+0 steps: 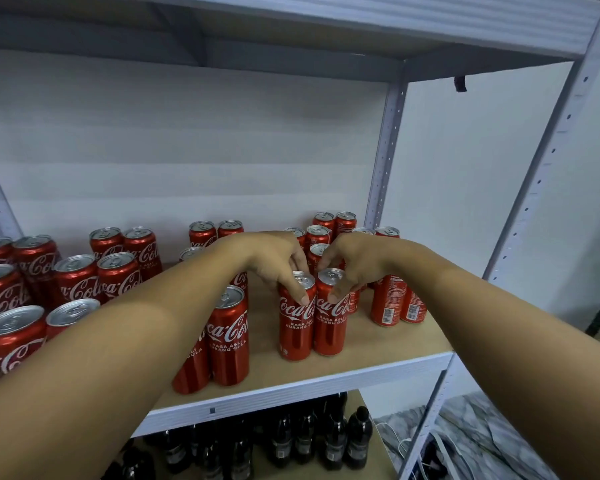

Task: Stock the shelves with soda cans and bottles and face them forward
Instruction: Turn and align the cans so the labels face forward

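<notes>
A wooden shelf [388,344] holds red cans. The left hand [274,258] grips one front can [297,320]; the right hand [357,261] grips its neighbour [330,317], fingers curled over both tops.

Bare shelf board [378,341] lies open between front cans [297,320] and barcode-facing cans [390,299].

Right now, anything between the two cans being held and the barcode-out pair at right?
Head view: only bare shelf board at the front between the held cans and the backward cans.
</notes>
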`<move>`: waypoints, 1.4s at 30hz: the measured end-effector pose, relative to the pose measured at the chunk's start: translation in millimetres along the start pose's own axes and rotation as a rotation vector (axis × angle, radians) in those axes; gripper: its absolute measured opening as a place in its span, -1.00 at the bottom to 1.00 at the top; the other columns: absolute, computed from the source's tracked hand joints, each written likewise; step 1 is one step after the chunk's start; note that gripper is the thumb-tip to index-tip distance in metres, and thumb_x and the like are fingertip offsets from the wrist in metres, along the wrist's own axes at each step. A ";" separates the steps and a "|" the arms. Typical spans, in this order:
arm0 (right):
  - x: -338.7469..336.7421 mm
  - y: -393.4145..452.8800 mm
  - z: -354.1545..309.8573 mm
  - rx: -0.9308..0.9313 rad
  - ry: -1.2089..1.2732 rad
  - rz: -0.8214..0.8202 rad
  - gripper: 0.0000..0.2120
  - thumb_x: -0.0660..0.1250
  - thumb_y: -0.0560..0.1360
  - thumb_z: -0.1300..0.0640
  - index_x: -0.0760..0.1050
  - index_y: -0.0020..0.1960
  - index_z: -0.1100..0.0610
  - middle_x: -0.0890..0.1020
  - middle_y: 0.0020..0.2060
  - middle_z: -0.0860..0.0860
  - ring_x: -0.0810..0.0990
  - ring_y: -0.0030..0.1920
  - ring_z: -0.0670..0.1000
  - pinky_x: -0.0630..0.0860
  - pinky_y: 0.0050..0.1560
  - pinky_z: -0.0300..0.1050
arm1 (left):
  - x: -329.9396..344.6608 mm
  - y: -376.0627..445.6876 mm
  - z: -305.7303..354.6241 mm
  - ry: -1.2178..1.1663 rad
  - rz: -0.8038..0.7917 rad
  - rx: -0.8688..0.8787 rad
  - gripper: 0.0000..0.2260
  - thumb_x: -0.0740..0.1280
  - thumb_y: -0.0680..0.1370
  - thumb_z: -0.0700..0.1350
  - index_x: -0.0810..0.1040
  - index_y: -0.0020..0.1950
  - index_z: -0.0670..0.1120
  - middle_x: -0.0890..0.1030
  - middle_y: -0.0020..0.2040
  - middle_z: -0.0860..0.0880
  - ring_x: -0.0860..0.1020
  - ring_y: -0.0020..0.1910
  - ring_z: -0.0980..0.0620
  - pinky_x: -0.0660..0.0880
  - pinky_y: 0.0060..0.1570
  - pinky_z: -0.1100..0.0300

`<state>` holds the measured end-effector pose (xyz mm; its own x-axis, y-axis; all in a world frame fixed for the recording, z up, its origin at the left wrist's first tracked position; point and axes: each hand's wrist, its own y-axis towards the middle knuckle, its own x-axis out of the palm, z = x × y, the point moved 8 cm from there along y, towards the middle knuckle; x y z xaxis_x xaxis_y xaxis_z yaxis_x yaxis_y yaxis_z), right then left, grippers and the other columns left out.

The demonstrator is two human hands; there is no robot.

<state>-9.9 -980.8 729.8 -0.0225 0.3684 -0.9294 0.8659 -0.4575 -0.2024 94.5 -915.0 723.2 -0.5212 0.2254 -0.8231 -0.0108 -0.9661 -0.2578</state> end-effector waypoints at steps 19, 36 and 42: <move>11.2 -2.6 2.0 0.034 0.188 -0.096 -0.45 0.62 0.34 0.19 0.58 0.30 0.15 0.67 0.13 0.06 0.69 0.06 0.12 0.69 -0.03 0.06 | 4.9 -7.2 -0.4 -0.063 0.002 0.015 -0.61 0.64 0.35 0.05 0.72 0.09 -0.08 0.76 -0.05 0.04 0.73 -0.01 0.02 0.69 -0.04 0.03; 11.7 -12.0 -3.1 0.080 0.224 -0.146 -0.43 0.66 0.25 0.26 0.60 0.23 0.17 0.71 0.04 0.12 0.73 -0.02 0.17 0.69 -0.03 0.10 | 14.0 -18.3 8.9 -0.098 -0.030 0.038 -0.63 0.62 0.40 0.01 0.70 0.14 -0.10 0.76 -0.02 0.02 0.71 0.03 0.08 0.67 0.05 -0.03; 10.5 -12.5 -5.4 0.080 0.190 -0.158 -0.40 0.66 0.26 0.25 0.59 0.26 0.20 0.70 0.04 0.11 0.73 -0.05 0.17 0.69 -0.04 0.09 | 13.8 -19.5 9.8 -0.104 -0.007 0.041 -0.62 0.62 0.40 0.02 0.69 0.14 -0.10 0.75 -0.01 0.03 0.71 0.04 0.07 0.68 0.02 -0.01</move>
<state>-18.2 -966.8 724.3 -0.0535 0.5820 -0.8114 0.8165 -0.4423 -0.3710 79.2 -894.3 721.8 -0.6068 0.2198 -0.7639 -0.0487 -0.9695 -0.2402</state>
